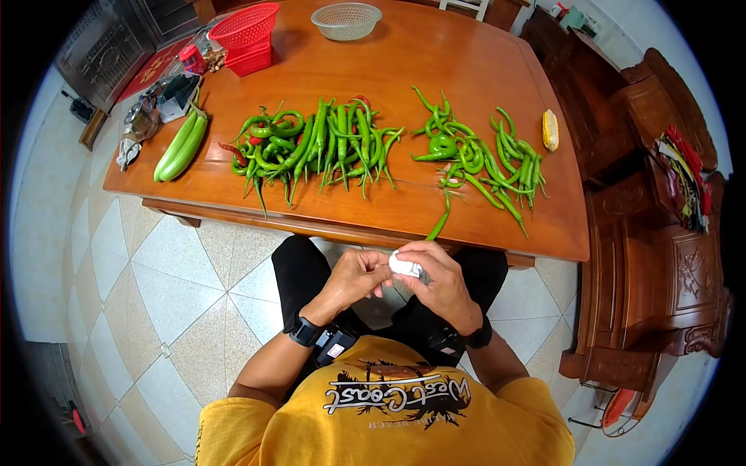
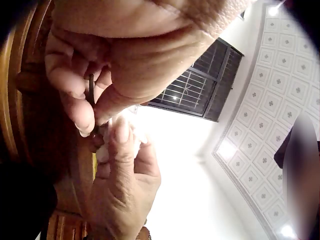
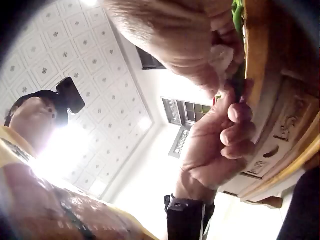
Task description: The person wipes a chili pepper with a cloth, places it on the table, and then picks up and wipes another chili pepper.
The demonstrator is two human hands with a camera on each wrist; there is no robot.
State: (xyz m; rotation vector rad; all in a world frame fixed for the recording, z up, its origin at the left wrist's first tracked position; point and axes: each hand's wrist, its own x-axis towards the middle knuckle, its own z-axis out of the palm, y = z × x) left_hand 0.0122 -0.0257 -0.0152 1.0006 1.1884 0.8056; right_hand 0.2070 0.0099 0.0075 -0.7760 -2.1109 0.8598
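Above the lap in the head view, the right hand grips a crumpled white tissue or cloth. Beside it, touching, is the left hand, its fingers curled. In the left wrist view a thin dark stem-like piece is pinched by the left thumb and fingers. What the white material covers is hidden. A green pepper reaches over the table edge near the right fingertips; whether the hand touches it, I cannot tell. Two piles of green peppers lie on the table, the left one with some red.
On the wooden table are long green eggplants at left, red baskets, a pale colander and a corn cob at right. Its front edge runs just beyond the hands. Carved wooden furniture stands at right.
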